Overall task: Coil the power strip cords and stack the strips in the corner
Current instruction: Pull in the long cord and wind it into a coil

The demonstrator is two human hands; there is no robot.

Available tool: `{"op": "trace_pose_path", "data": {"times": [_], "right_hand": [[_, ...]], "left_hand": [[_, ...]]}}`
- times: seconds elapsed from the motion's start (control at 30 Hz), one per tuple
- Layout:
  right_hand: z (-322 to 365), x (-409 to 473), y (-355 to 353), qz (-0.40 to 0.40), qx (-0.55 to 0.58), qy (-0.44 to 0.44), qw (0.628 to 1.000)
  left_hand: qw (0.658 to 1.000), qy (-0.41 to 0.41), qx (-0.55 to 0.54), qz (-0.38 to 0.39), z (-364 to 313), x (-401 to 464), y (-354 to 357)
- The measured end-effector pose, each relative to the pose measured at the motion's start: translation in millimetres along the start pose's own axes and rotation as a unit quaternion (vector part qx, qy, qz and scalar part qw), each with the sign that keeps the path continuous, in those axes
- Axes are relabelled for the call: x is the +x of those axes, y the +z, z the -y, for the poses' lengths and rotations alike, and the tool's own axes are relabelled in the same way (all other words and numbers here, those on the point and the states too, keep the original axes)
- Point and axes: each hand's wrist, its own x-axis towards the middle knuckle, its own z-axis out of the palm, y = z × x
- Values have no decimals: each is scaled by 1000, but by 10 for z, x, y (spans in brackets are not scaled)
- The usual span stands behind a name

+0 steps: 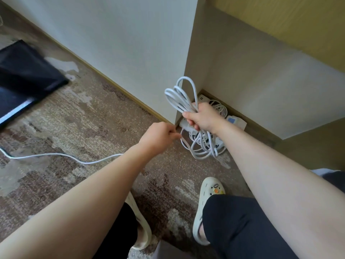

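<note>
i was mid-coil: my right hand (200, 117) gripped the cord (179, 96) loops above the strips (236, 122) in the corner, my left hand (161, 134) pinched the loose tail (61, 156). next, i judged, another loop fed over.

you have two hands (160, 136) (201, 118), one held cord coil (180, 96), two slippers (207, 202) (141, 221), and roughly three power strips (236, 122) stacked in the corner.
</note>
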Motion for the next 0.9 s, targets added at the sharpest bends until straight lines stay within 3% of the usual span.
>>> {"op": "trace_pose_path", "data": {"times": [0.17, 0.33, 0.47, 0.7, 0.9], "right_hand": [[27, 62, 95, 5, 3, 14, 1000], [13, 76, 169, 37, 42, 43, 997], [2, 96, 138, 40, 80, 65, 994], [9, 69, 105, 75, 148, 95, 982], [-7, 83, 110, 65, 113, 65, 989]], "left_hand": [[997, 9, -62, 34, -77, 18, -49], [995, -12, -70, -72, -154, 23, -81], [988, -29, -97, -113, -221, 21, -34], [977, -42, -143, -155, -240, 46, -32], [978, -28, -117, -173, -110, 72, -88]]}}
